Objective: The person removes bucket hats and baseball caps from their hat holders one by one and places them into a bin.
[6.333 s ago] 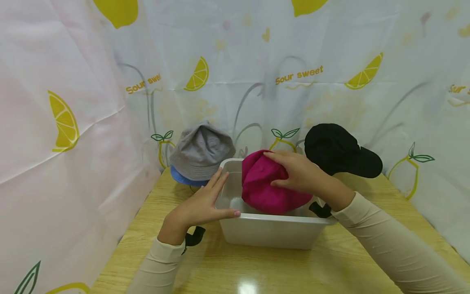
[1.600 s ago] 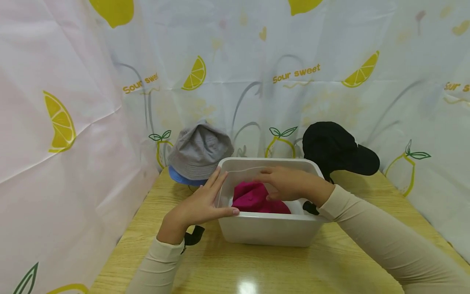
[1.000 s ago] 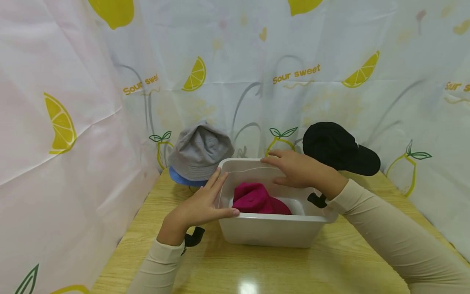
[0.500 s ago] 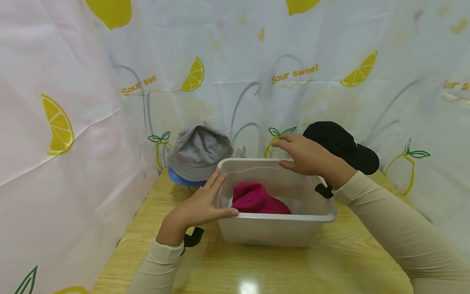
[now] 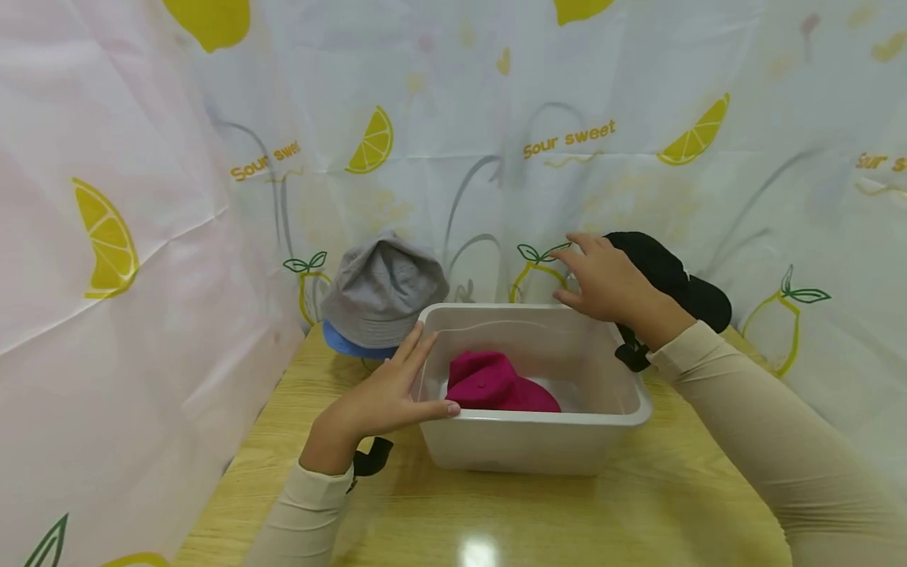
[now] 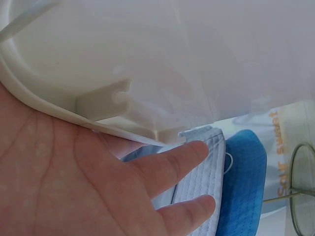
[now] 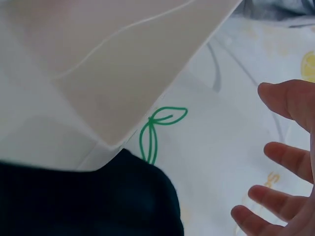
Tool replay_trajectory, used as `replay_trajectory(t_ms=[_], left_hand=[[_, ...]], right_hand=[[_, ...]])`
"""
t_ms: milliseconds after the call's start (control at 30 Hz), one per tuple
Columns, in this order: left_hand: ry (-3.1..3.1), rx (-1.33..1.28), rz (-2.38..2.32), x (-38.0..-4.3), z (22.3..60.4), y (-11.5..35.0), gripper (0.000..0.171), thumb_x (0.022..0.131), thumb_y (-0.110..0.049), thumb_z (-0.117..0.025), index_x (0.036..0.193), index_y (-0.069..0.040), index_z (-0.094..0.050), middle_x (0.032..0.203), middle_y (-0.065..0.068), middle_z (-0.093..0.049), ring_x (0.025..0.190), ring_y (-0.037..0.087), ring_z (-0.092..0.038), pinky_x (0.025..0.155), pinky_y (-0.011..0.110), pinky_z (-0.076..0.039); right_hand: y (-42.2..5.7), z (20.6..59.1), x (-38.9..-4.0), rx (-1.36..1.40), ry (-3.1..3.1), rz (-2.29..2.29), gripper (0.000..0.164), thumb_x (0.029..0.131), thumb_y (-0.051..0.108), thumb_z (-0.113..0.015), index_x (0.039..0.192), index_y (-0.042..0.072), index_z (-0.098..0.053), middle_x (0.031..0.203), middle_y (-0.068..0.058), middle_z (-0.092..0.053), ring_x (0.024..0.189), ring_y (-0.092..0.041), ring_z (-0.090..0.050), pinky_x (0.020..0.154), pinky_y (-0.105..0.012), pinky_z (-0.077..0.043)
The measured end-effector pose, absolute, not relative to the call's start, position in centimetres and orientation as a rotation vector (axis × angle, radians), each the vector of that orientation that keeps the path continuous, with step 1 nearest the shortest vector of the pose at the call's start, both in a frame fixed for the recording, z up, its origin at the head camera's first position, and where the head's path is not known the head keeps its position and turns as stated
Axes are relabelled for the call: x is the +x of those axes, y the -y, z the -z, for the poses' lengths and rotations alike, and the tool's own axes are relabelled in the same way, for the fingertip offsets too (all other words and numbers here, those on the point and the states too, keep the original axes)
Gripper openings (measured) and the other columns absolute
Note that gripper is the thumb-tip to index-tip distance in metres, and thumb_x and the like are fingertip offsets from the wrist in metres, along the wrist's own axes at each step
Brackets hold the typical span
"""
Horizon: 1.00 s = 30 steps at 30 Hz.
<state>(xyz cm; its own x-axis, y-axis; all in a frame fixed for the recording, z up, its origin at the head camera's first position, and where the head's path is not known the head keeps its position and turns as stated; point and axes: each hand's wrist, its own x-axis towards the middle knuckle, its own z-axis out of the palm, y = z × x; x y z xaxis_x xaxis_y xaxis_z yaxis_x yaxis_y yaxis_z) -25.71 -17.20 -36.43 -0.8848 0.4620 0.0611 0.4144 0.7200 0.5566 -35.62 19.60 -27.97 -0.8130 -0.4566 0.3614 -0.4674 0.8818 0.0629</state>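
A magenta cap [image 5: 489,384] lies inside the white plastic bin [image 5: 524,447], toward its front left. My left hand [image 5: 372,403] rests at the bin's left end, fingers extended along the side and thumb on the front rim. In the left wrist view, the palm lies against the bin's rim [image 6: 54,110]. Holding nothing, my right hand [image 5: 605,282] hovers past the back right corner of the bin with fingers spread. It partly covers a black cap [image 5: 701,298] in the head view. The right wrist view has the black cap [image 7: 98,201] beside the bin, apart from the fingers.
Behind the bin on the left, a grey bucket hat [image 5: 386,291] sits over a blue hat [image 5: 347,340], seemingly on a wire stand [image 6: 298,191]. A lemon-print curtain [image 5: 453,94] hangs close behind and at the left. Everything stands on a wooden table [image 5: 397,520].
Earlier my right hand held the magenta cap over the bin; the cap now lies inside. The right hand has since risen out and moved back and right toward the black cap. The left hand stays put.
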Motion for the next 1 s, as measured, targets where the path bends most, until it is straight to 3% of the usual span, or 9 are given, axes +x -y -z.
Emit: replay_trajectory(t_ms=[500,1000], left_hand=[[-2.829,0.708,-0.886,-25.6,36.4,17.3,0.115,0.081,-0.080,-0.067,0.167,-0.039,-0.003,0.175,-0.009,0.013,0.158,0.046,-0.011,0.121,0.068,-0.023],[-2.834,0.730,-0.891,-25.8,36.5,17.3,0.114,0.082,-0.079,-0.067,0.166,-0.039,-0.002,0.175,-0.008,0.013,0.158,0.041,-0.013,0.119,0.064,-0.030]], right_hand=[[-22.4,28.1,-36.6,0.471,2.815,-0.029,0.078,0.092,0.040,-0.075,0.155,0.008,-0.043,0.165,-0.031,-0.022,0.146,-0.057,-0.027,0.112,-0.079,-0.024],[-25.7,28.7,-38.2,0.284,2.864,-0.146,0.126,0.076,0.068,-0.082,0.167,0.013,-0.014,0.170,-0.030,0.000,0.149,-0.062,-0.010,0.106,-0.087,-0.013]])
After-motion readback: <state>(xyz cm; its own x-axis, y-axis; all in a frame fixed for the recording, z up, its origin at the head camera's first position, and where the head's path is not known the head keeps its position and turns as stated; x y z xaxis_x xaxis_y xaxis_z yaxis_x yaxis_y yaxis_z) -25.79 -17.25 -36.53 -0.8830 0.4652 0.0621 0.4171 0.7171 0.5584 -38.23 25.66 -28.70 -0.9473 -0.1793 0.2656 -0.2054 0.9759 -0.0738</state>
